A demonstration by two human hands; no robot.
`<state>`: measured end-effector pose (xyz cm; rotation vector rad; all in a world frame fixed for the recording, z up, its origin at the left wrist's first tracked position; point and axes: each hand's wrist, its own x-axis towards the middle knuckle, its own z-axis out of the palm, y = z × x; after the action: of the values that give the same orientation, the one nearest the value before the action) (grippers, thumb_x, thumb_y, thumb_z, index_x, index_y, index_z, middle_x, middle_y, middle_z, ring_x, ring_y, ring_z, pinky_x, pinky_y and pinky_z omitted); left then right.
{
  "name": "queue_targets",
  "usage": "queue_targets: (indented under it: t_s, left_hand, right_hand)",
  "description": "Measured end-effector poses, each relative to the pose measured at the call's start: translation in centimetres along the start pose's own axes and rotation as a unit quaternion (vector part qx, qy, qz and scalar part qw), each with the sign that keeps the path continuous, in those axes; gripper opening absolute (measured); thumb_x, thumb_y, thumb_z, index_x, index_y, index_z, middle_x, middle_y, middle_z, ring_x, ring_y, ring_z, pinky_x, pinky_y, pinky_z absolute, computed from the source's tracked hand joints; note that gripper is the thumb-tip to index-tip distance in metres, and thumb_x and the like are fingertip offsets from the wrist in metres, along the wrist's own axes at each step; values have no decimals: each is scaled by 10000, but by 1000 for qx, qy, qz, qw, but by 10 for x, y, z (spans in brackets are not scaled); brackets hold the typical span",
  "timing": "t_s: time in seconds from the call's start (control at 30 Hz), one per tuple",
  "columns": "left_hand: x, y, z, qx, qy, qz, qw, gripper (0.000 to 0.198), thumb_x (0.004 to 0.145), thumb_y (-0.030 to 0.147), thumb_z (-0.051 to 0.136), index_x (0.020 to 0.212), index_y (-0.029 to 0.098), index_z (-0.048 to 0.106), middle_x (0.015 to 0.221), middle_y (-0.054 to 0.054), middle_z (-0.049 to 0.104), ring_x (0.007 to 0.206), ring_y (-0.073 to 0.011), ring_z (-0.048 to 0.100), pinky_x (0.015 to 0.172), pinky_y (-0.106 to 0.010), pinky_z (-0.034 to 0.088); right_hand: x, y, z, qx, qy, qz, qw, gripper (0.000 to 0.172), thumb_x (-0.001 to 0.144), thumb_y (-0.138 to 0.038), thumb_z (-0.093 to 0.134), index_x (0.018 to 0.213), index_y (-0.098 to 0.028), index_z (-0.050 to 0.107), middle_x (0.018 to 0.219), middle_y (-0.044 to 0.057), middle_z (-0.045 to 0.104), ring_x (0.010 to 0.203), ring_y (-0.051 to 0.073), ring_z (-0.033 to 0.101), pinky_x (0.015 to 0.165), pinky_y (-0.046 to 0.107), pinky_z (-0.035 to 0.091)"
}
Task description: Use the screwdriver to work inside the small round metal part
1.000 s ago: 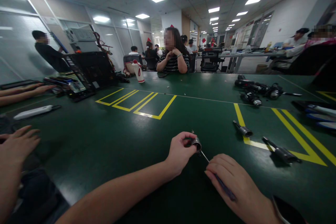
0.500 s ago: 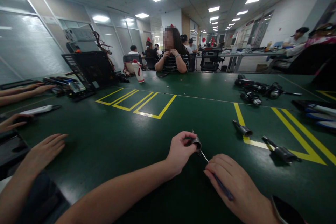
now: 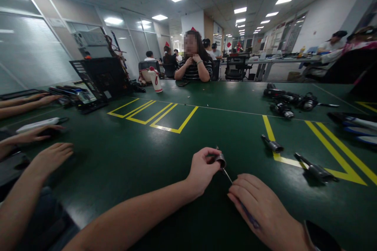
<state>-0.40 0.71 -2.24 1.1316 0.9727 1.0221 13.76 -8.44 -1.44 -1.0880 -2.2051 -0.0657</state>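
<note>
My left hand (image 3: 202, 170) pinches a small grey metal cup-shaped part (image 3: 220, 160) between thumb and fingers, just above the green table. A slim screwdriver (image 3: 249, 215) with a dark purple handle lies in the closed grip of my right hand (image 3: 260, 200). Its thin shaft runs up to the open end of the cup; whether the tip touches inside is hidden. Two similar metal parts with stems, a smaller one (image 3: 275, 147) and a larger one (image 3: 319, 173), lie to the right.
Black tool-like assemblies (image 3: 294, 100) lie at the back right. Yellow tape (image 3: 338, 149) marks the green table (image 3: 141, 157). A white cup (image 3: 156, 80) stands near the far edge, where a person sits. On the left are co-workers' hands (image 3: 54, 159) and a black frame (image 3: 100, 76).
My right hand and the screwdriver have shifted and turned slightly; the left hand holds the metal part in place. At the left, a co-worker's hands have moved a little.
</note>
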Motion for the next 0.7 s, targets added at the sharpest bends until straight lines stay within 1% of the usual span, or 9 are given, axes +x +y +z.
queue_targets:
  t_s: [0.2, 0.3, 0.4, 0.47, 0.53, 0.57, 0.63, 0.7]
  left_hand:
    - [-1, -1, -1, 4, -13, 7, 1000, 268, 640, -12, 626, 875, 115, 613, 835, -58, 679, 767, -157, 654, 723, -288, 525]
    - [-2, 0, -1, 5, -19, 12, 1000, 271, 635, -21, 620, 870, 114, 609, 816, -54, 679, 757, -161, 656, 719, -295, 527]
    - [-2, 0, -2, 8, -20, 11, 1000, 259, 633, -26, 617, 852, 111, 604, 785, -49, 673, 739, -165, 653, 696, -300, 533]
    - [1, -2, -4, 9, -21, 8, 1000, 258, 637, -18, 627, 857, 115, 605, 793, -49, 671, 740, -166, 651, 691, -304, 535]
    - [5, -5, -8, 7, -16, 7, 1000, 252, 649, -6, 635, 864, 123, 608, 842, -56, 670, 764, -169, 649, 706, -315, 536]
    - [8, -7, -9, 6, -9, 6, 1000, 243, 658, 3, 635, 865, 127, 609, 873, -59, 666, 781, -170, 648, 717, -321, 536]
    - [12, -9, -13, 1, 4, 4, 1000, 236, 676, 17, 636, 877, 138, 609, 927, -61, 657, 825, -172, 641, 754, -332, 531]
    - [15, -10, -15, -7, 7, 5, 1000, 265, 678, 23, 645, 907, 151, 609, 966, -56, 649, 877, -171, 631, 808, -336, 516]
  right_hand:
    - [3, -1, 0, -1, 21, 2, 1000, 234, 888, -97, 390, 846, -160, 611, 752, 72, 650, 703, 193, 610, 635, 335, 521]
    - [3, -2, 0, 2, 18, 6, 1000, 238, 887, -101, 389, 860, -163, 617, 758, 76, 655, 705, 196, 618, 638, 345, 529]
    - [1, 0, -1, 31, 8, 25, 999, 188, 873, -119, 433, 876, -176, 612, 799, 78, 660, 737, 200, 622, 678, 357, 534]
    - [-1, 2, -3, 81, 16, 41, 996, 149, 863, -135, 466, 857, -197, 601, 781, 49, 653, 738, 188, 620, 770, 384, 521]
    - [-3, 7, -6, 149, 43, 89, 984, 148, 871, -187, 472, 783, -210, 589, 702, 10, 626, 694, 170, 614, 870, 415, 479]
    - [-4, 10, -6, 185, 53, 132, 972, 187, 879, -230, 468, 733, -212, 582, 663, -2, 612, 670, 166, 610, 887, 421, 466]
    - [-4, 18, -6, 251, 52, 247, 935, 297, 890, -339, 453, 652, -209, 576, 623, -2, 604, 665, 174, 609, 838, 405, 481]
    - [-3, 26, -4, 304, 35, 348, 886, 374, 881, -431, 448, 615, -203, 579, 622, 11, 611, 713, 194, 614, 750, 368, 495]
